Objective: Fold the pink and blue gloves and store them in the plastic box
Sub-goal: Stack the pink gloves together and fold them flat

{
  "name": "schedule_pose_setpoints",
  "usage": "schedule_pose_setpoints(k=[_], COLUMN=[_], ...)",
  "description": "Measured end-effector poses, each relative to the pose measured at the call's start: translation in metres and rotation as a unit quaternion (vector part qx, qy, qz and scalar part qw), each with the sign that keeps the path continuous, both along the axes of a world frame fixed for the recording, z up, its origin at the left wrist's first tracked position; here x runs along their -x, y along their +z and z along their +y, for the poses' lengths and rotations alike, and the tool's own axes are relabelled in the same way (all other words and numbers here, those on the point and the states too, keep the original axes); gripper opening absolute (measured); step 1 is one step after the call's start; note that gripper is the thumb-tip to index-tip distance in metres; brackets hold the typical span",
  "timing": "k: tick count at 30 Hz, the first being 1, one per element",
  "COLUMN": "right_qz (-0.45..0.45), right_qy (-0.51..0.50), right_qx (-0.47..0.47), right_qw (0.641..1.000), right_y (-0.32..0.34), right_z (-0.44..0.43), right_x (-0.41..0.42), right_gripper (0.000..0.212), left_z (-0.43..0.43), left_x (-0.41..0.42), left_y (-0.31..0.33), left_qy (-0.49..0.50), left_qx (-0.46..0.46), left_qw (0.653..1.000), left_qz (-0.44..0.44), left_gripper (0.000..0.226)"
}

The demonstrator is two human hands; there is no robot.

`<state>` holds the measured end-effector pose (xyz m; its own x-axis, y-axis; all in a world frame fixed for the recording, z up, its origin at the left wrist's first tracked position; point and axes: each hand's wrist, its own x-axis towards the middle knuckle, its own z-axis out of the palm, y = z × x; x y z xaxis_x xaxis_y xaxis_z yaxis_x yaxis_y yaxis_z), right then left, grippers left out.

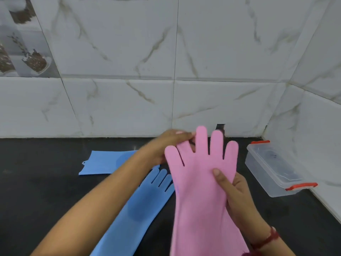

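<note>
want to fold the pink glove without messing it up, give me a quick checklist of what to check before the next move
1. Both hands on the pink glove: ok. The left hand pinches near its finger end and the right hand grips its palm area, thumb on the front.
2. Glove spread flat, fingers uncrumpled: ok, all five point up and apart.
3. Cuff end free: cannot tell, it runs out of view at the bottom.
4. Plastic box ready to receive: cannot tell. It sits on the counter to the right, but whether the lid is on is unclear.
5. Blue gloves out of the way: not ok, one lies partly under the pink glove.
6. Second pink glove located: not ok, none visible.
</note>
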<state>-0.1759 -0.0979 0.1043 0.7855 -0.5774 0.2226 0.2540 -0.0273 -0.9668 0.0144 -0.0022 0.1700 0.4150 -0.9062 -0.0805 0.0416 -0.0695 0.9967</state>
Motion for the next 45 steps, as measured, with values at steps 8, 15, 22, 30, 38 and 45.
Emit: schedule_pose_setpoints(k=[8, 15, 22, 30, 38, 45], right_qz=[0.254, 0.272, 0.347, 0.318, 0.406, 0.361], right_qy=[0.055, 0.006, -0.017, -0.066, -0.091, -0.056], right_qx=[-0.171, -0.132, -0.072, -0.038, 0.102, 0.365], right_qw=[0.95, 0.953, 0.935, 0.945, 0.904, 0.856], right_y=[-0.102, -0.088, -0.084, -0.1, -0.108, -0.106], right_z=[-0.041, -0.066, -0.098, -0.103, -0.099, -0.088], right_x=[0.009, 0.0, -0.022, -0.024, -0.017, 0.056], right_gripper=[0.032, 0.03, 0.018, 0.026, 0.055, 0.043], left_z=[-0.017, -0.033, -0.056, -0.072, -0.063, -0.014], left_x=[0.019, 0.024, 0.017, 0.011, 0.014, 0.048], left_y=[-0.167, -0.152, -0.158, -0.171, -0.191, -0.181], left_qy=[0.054, 0.132, 0.174, 0.194, 0.229, 0.116], left_qx=[-0.12, -0.088, -0.205, -0.171, -0.214, -0.057], left_qw=[0.895, 0.973, 0.952, 0.965, 0.937, 0.885], left_qz=[0.427, 0.167, 0.147, -0.044, -0.153, -0.447], left_gripper=[0.074, 0.042, 0.041, 0.035, 0.056, 0.035])
